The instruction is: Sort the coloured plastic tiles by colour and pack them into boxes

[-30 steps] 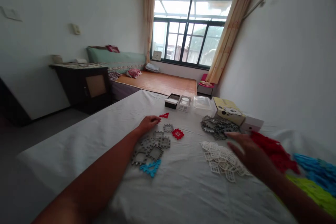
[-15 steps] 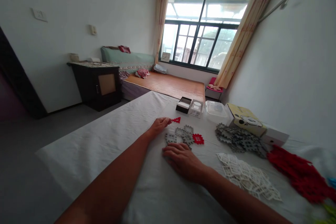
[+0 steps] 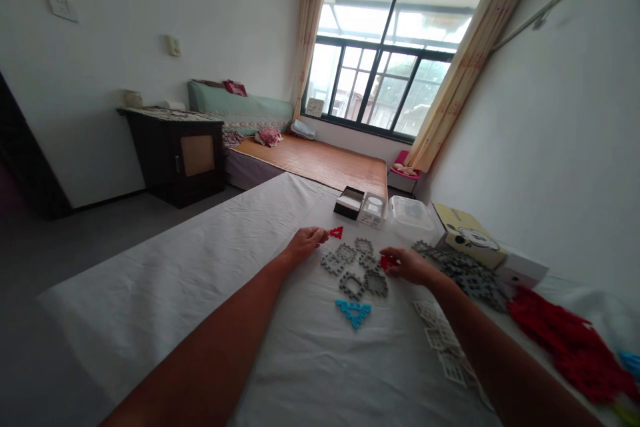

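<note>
My left hand pinches a small red triangular piece with notched edges, just above the white-covered table. My right hand has its fingers closed on a red notched square piece, partly hidden by the fingers. Whether that square is lifted or still lies on the cloth I cannot tell. Between the hands lie several grey notched square frames, grouped closely. Nearer to me is a blue notched triangle, flat on the cloth.
Right of my hands are a pile of grey pieces, white lattice pieces under my right forearm, and a red heap. Behind stand a small black box, a clear plastic tub and a yellow box.
My right hand has moved up and right from the near grey pieces to the red square, uncovering the blue triangle. My left hand still holds the red triangle.
</note>
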`<state>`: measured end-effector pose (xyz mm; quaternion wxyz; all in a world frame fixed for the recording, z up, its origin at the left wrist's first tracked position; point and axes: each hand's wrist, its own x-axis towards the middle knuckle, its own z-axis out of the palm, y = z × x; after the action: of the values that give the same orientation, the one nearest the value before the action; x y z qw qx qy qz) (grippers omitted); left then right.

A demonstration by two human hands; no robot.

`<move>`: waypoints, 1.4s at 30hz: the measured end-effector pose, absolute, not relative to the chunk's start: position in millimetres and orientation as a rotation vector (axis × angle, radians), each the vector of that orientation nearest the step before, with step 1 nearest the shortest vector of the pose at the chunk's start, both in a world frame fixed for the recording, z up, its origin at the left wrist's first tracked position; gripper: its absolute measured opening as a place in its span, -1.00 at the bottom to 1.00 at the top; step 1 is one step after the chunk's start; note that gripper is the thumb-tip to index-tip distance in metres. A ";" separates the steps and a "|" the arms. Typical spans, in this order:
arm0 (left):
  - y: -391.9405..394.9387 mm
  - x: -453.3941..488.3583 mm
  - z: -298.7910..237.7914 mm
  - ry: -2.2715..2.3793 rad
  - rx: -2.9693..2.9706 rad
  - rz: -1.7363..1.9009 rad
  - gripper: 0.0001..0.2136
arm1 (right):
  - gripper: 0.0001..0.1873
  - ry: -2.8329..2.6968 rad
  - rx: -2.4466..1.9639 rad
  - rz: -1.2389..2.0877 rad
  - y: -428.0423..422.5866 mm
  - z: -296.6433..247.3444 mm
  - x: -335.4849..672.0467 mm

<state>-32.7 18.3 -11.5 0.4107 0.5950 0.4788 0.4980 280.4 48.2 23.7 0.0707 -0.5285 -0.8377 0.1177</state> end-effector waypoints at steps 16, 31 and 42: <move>20.4 -35.8 -4.5 1.315 1.737 1.124 -0.50 | -0.68 -2.051 -2.018 -0.125 -11.1 78.3 499.4; 10.8 -33.1 8.3 1.371 1.692 1.086 -0.51 | -0.64 -1.821 -2.339 -0.114 12.6 83.5 607.3; 15.2 -32.2 -5.4 1.337 1.604 1.250 -0.56 | -0.69 -2.510 -1.155 -0.087 28.0 66.3 310.2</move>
<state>-32.2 15.2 -5.4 0.3466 0.6182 0.5153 0.4819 310.2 28.0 66.3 0.1876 -0.4105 -0.8918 -0.0309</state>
